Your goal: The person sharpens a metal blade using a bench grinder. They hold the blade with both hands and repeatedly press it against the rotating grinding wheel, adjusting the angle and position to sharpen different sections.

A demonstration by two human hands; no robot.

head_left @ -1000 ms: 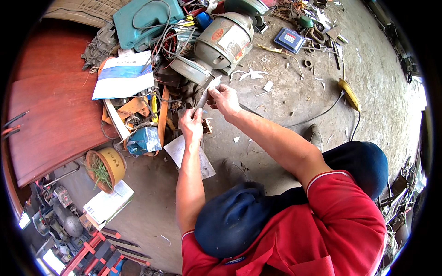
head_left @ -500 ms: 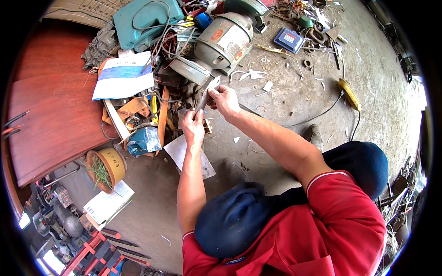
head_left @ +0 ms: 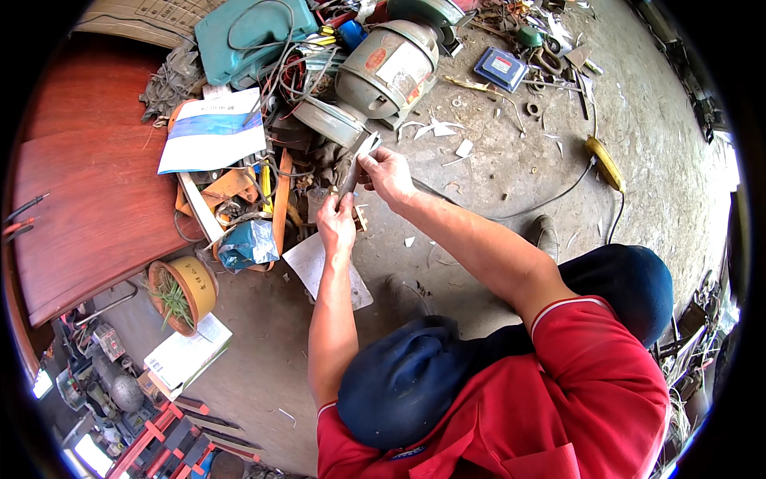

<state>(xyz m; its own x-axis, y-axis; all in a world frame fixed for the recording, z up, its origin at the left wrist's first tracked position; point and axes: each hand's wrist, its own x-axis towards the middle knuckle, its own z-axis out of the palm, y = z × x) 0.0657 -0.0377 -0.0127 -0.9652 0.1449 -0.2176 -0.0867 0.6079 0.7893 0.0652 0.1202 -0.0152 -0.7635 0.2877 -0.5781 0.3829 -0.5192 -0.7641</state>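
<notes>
My left hand (head_left: 337,225) and my right hand (head_left: 388,176) both grip a flat grey metal strip (head_left: 350,174). The left thumb and fingers pinch its lower end, while the right hand holds it higher up. The strip's upper end is at the near wheel guard of a grey-green bench grinder (head_left: 381,73) on the floor. I cannot tell whether the strip touches the wheel, as that spot is small and partly hidden. Just beyond my left hand, a small brown block (head_left: 361,219) shows partly.
At left stands a reddish wooden table (head_left: 96,184), with a potted plant (head_left: 195,291) beside it. A teal case (head_left: 251,40), a booklet (head_left: 214,132) and tangled cables lie near the grinder. A cord with a yellow switch (head_left: 606,165) crosses the floor at right, past scattered scraps.
Almost nothing differs. Both hands keep their hold on the metal strip, with only a very slight shift of its upper end; the grinder stays in place.
</notes>
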